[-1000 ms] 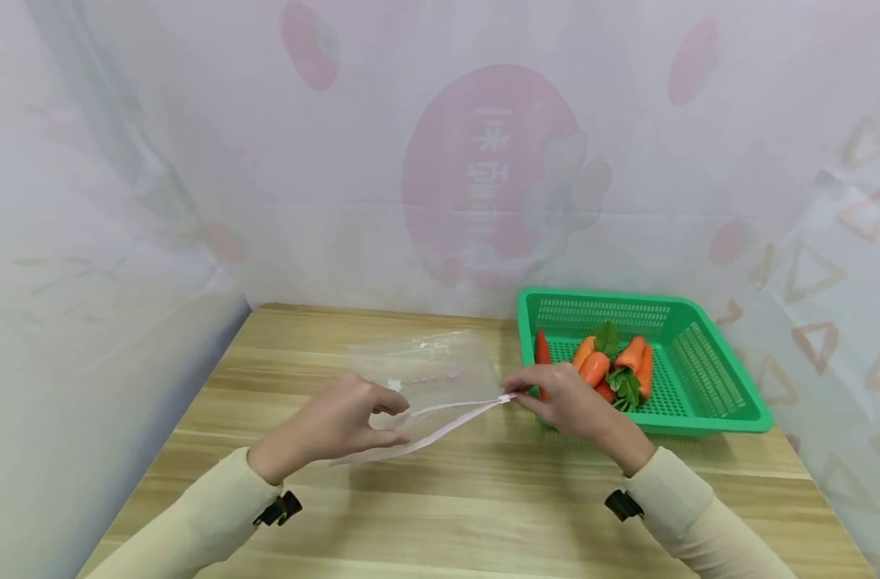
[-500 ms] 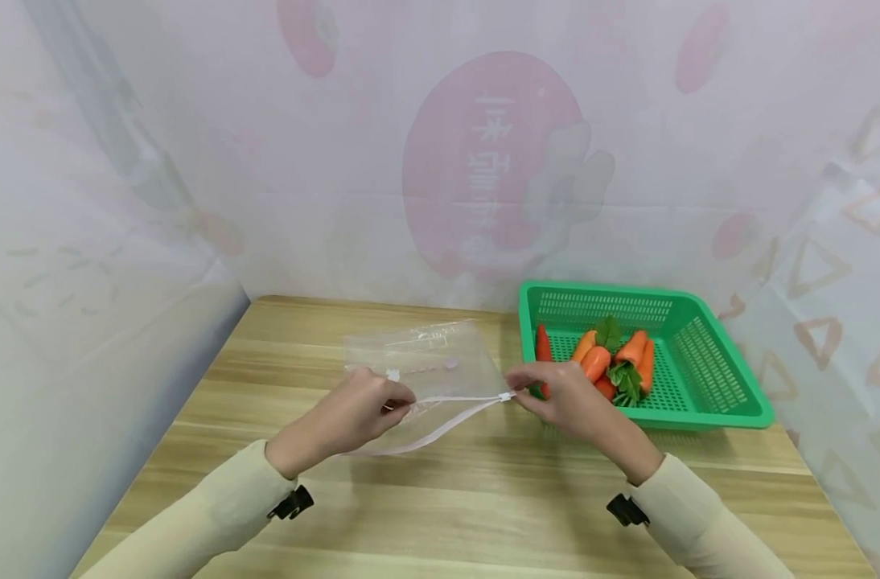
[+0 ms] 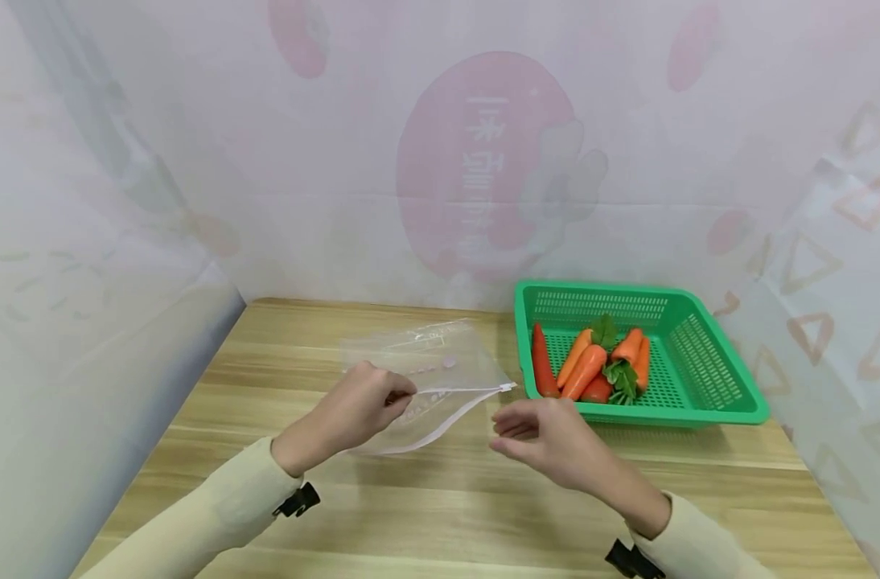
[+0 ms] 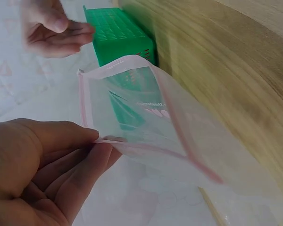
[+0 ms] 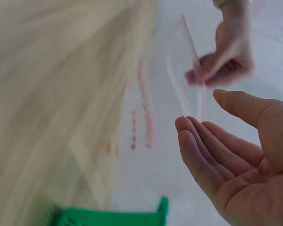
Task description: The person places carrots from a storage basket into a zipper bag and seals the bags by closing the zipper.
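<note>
My left hand (image 3: 353, 406) pinches one lip of a clear zip bag (image 3: 447, 362) between thumb and fingers. In the left wrist view the pink-edged mouth of the zip bag (image 4: 132, 113) gapes wide. A white slider (image 3: 507, 388) sits at the mouth's right end. Apart from the bag, just below and right of that slider, is my right hand (image 3: 548, 442), with thumb and fingers spread and nothing between them. The right wrist view shows the same right hand (image 5: 240, 165) with its palm exposed.
A green plastic basket (image 3: 701, 416) stands at the back right of the wooden table (image 3: 425, 531). Inside lie several carrots (image 3: 583, 371), a long red chili-shaped vegetable (image 3: 543, 362) and green leaves (image 3: 621, 378). Printed cloth walls (image 3: 324, 241) enclose the table.
My left hand has closed on the bag's lip, and the mouth has widened. My right hand has let go of the slider end and moved down toward me.
</note>
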Available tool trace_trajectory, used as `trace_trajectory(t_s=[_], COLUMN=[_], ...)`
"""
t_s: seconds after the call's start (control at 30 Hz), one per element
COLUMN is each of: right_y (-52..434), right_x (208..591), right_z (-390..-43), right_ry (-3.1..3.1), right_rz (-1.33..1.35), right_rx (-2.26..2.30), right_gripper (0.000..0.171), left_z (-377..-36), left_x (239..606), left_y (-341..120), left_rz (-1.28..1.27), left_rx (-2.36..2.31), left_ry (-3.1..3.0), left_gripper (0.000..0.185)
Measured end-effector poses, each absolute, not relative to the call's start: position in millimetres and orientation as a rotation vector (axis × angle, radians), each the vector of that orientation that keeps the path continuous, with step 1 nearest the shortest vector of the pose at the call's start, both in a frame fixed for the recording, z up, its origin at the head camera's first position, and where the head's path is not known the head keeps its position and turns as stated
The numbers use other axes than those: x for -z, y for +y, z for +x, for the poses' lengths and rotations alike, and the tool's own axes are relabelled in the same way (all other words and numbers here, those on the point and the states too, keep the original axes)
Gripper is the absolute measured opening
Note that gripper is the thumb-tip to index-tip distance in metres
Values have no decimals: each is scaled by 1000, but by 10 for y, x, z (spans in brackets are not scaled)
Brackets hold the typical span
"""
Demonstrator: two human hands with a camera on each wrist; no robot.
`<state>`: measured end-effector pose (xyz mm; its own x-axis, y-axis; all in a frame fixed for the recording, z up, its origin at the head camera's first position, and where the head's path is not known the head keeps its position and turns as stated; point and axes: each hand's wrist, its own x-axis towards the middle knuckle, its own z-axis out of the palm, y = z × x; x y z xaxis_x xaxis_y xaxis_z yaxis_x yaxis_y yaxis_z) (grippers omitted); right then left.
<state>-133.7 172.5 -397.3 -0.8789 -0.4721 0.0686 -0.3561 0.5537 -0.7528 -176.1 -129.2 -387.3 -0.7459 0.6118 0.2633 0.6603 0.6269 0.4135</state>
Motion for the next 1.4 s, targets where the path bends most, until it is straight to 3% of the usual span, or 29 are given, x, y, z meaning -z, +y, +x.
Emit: trace_trajectory(t_s=[0.4, 0.67, 1.03, 1.4], right_y=[1374, 1219, 1183, 1231], right_x=[4458, 4565, 4604, 4599], right_z=[-1429, -1464, -1505, -1586], right_ry=[2525, 2517, 2508, 2544], right_rz=[-581, -493, -371, -317], right_rx=[1314, 1528, 1691, 1692], right_gripper=[33, 19, 10, 8], left_z=[-1721, -1693, -1695, -1709], left_x=[3848, 3873, 3845, 3760], left_y=[-1221, -1205, -1231, -1296], left_rz=[-1058, -1039, -995, -894], left_rx=[799, 820, 769, 646], left_ry=[-2766, -2767, -2735, -2686], left_gripper=[22, 14, 34, 39])
